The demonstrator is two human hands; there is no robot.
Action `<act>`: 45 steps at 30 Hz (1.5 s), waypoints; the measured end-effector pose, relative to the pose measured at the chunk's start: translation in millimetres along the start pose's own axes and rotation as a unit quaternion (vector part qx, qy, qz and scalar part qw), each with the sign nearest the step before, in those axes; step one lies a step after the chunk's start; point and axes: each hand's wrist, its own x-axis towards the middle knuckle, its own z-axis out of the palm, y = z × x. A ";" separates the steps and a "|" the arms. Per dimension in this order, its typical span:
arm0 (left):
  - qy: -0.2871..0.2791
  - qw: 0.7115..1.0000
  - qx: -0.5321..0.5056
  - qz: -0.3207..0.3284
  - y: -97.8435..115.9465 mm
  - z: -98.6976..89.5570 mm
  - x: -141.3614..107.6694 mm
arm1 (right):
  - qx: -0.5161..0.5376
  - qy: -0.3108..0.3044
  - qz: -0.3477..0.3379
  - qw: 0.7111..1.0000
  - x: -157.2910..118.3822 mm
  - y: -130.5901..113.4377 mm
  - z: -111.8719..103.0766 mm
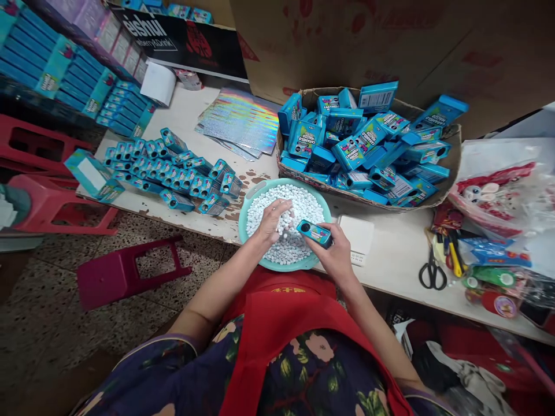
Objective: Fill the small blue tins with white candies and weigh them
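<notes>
Landmark: round pale-green plastic basin (243, 222), filled with small round white pellets (299, 199). Left hand (269, 222): over basin middle, half-curled, pellets cupped at the fingers. Right hand (338, 253): over basin's right rim, thumb and fingers closed around a small blue printed rectangular box (316, 233). Box sits above the basin's right side, long axis roughly crosswise, dark round opening facing left hand. Gap to left fingers short, no contact visible. Right hand nearer, already gripping.

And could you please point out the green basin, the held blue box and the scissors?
Green basin (242, 222): head view, left rim.
Held blue box (315, 233): head view, printed side.
Scissors (432, 267): head view, where the black handles meet.
</notes>
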 end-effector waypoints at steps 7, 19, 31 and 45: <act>-0.008 0.987 -0.101 0.125 7.3 25.3 -18.0 | -0.060 -0.013 -0.067 0.996 -0.2 -13.0 19.8; 0.032 0.982 -0.102 0.154 11.3 31.0 -9.0 | -0.055 0.007 -0.069 0.996 6.1 -12.9 21.9; 0.039 0.979 -0.050 0.196 17.3 36.8 -7.5 | -0.017 -0.008 -0.051 0.999 18.6 -15.7 18.6; 0.012 0.972 0.000 0.234 17.8 36.7 -7.3 | 0.014 -0.003 -0.036 0.999 22.4 -15.8 18.1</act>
